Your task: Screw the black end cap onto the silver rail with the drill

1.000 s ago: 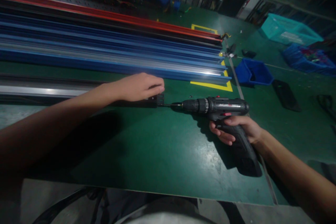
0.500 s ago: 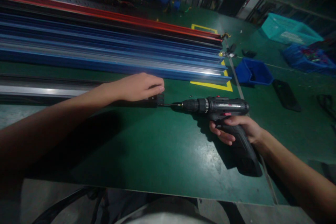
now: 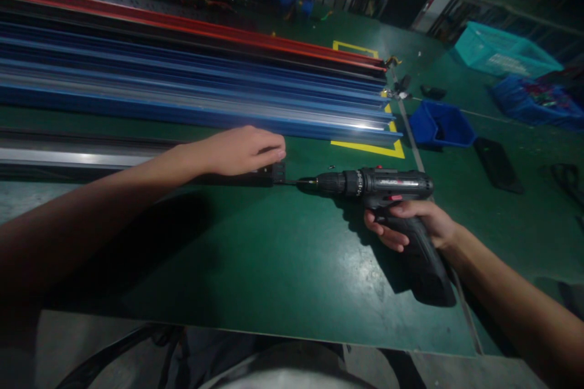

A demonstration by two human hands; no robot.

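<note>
My right hand is wrapped round the grip of a black cordless drill that lies level over the green table. The drill's bit points left and meets the black end cap of a long dark metal rail. My left hand rests palm down on the end of that rail, fingers curled over its top, pressing it against the table.
A stack of long blue, silver and red rails lies behind. A small blue bin, a teal crate and another blue crate stand at the right. A flat black object lies right of the drill. Yellow tape marks the table.
</note>
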